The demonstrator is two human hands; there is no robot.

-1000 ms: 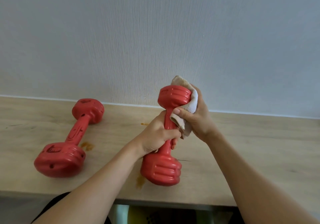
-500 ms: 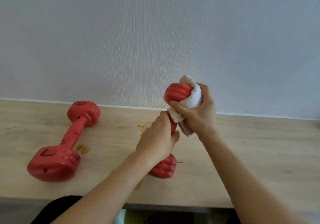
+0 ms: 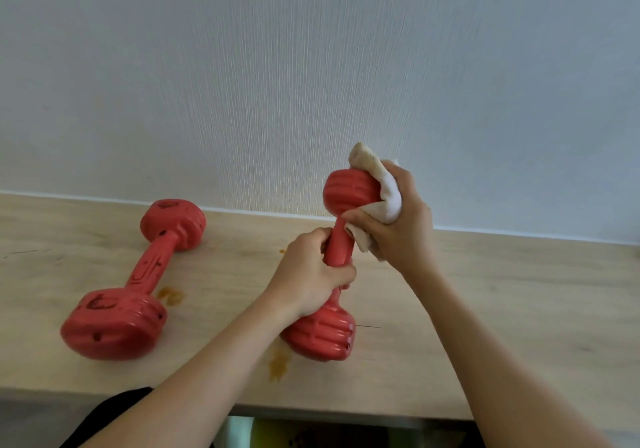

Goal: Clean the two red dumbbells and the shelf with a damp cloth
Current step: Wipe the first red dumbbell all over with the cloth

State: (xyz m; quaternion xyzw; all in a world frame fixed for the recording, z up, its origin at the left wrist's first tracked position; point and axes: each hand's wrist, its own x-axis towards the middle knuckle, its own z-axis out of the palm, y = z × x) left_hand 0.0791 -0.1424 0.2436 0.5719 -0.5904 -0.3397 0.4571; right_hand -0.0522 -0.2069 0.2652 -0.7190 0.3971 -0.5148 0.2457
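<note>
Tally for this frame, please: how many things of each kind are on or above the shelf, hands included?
Red dumbbells: 2, the held dumbbell and the lying dumbbell
Cloth: 1, the cloth
Hands: 2, the left hand and the right hand
Shelf: 1, the shelf
Orange-brown stains on the shelf: 3 visible patches
Total: 9

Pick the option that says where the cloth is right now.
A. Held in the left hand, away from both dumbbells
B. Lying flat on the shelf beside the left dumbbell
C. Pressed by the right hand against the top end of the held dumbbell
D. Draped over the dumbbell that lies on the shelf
C: the right hand wraps the cloth around the upper head of the held dumbbell, while the left hand grips its handle.
</note>
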